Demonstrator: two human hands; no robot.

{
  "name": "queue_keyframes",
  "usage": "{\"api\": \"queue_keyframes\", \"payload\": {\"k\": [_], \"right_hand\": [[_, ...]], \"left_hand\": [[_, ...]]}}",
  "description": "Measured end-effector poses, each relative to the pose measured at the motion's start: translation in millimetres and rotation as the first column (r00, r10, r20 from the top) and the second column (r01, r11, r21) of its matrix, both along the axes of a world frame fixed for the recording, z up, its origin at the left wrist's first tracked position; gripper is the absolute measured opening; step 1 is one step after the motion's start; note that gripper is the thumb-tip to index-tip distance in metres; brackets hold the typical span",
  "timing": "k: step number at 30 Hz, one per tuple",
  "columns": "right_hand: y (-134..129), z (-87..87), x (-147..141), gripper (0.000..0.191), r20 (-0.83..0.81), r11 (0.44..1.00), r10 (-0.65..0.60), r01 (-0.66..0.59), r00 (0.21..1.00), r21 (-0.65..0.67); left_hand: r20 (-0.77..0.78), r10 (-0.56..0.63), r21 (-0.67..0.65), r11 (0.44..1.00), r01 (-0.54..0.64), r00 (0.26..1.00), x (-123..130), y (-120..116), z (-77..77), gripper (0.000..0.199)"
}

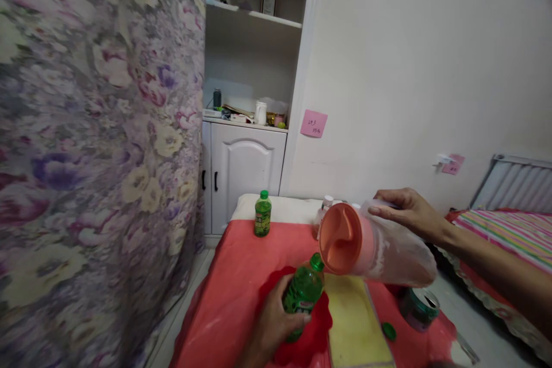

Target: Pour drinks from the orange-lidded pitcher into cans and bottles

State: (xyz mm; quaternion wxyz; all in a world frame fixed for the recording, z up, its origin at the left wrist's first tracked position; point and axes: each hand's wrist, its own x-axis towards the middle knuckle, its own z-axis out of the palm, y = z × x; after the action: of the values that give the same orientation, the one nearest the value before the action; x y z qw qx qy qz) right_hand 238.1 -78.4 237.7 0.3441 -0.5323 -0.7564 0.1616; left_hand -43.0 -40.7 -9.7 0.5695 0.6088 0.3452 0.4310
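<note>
My left hand [273,316] is wrapped round a green plastic bottle [304,287], which leans to the right above a red scallop-edged plate [321,319]. In my right hand [403,210] is the handle of a clear plastic pitcher [392,256] with an orange lid [340,238]. The pitcher lies tilted almost on its side, its lid end close to the bottle's top. Whether liquid flows between them I cannot tell. Beneath the pitcher lies a yellow cloth [356,322]. A loose green cap [388,331] rests to the right of the cloth.
A second green bottle [263,215] stands at the back of the red-covered table [241,264]. A clear bottle with a white cap [325,207] is partly behind the pitcher. At right are an opened can [420,307] and a bed [509,230]. A floral curtain [99,155] hangs left.
</note>
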Motion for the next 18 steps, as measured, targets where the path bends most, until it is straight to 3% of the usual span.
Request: {"api": "queue_keyframes", "payload": {"k": [18], "right_hand": [[0.6,0.7,-2.9,0.046,-0.02,1.0,0.005,-0.005,1.0,-0.014]], "left_hand": [[-0.02,0.029,0.004,1.0,-0.029,0.999,-0.6,2.9,-8.1,0.068]]}}
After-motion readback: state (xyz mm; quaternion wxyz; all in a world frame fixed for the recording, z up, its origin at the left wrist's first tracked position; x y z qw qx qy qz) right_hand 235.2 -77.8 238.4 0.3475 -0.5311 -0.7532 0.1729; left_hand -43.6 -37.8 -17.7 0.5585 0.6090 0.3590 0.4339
